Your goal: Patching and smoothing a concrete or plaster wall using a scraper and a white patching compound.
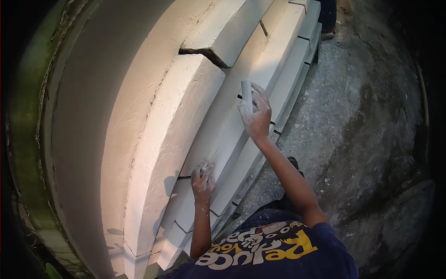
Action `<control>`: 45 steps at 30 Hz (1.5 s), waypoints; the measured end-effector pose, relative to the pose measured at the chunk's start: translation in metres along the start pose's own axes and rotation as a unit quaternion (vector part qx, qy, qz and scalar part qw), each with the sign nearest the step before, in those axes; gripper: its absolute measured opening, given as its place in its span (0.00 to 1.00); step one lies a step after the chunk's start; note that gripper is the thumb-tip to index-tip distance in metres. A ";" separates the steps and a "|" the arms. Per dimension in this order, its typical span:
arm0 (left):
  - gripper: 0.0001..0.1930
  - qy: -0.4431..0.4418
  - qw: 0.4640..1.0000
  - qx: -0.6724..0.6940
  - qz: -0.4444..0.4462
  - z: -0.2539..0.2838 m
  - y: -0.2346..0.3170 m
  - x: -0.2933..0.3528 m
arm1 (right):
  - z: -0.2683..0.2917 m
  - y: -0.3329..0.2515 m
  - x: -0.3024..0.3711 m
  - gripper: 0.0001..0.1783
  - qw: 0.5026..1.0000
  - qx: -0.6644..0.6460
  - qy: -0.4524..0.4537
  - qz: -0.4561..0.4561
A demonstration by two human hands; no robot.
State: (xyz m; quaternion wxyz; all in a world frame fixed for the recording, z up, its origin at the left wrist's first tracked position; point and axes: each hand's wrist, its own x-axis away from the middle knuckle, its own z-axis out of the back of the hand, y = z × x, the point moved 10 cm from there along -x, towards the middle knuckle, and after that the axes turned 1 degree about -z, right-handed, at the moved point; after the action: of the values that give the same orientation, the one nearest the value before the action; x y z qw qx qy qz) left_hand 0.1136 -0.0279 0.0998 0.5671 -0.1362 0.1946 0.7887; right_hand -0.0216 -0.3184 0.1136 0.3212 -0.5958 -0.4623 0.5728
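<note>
My right hand (257,118), dusted with white powder, is raised over the stepped blocks. Its fingers are wrapped round a short, pale grey bar (246,94) that points up and away from me. Lower and to the left, my left hand (203,183) rests against a long white block (211,144). White powder coats its curled fingers, and what they may hold is too small to make out. Both hands are close to these pale, plaster-like blocks, which lie in stepped rows with dark joints between them.
Thicker white blocks (174,111) form a raised row on the left, beside a smooth pale wall (83,116). A mossy green edge (25,116) bends along the far left. Stained concrete floor (357,125) lies to the right. Another person's leg (328,14) stands at the top.
</note>
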 end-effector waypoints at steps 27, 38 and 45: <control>0.12 0.013 0.999 0.007 -0.035 0.007 -0.004 0.006 | -0.101 -0.002 -0.005 0.38 0.998 -0.064 0.001 0.011; 0.18 0.001 1.000 0.018 -0.006 0.016 -0.012 0.015 | -0.093 0.006 -0.018 0.33 0.996 -0.083 0.039 -0.002; 0.17 -0.009 1.000 0.013 -0.022 0.011 -0.005 0.019 | -0.094 0.011 -0.034 0.40 0.998 -0.029 -0.044 0.035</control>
State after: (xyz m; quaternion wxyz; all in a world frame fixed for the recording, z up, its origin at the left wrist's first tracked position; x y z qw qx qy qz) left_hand 0.1124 -0.0058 0.1004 0.5876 -0.1257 0.1971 0.7747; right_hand 0.0755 -0.3403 0.1295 0.2628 -0.5947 -0.4715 0.5958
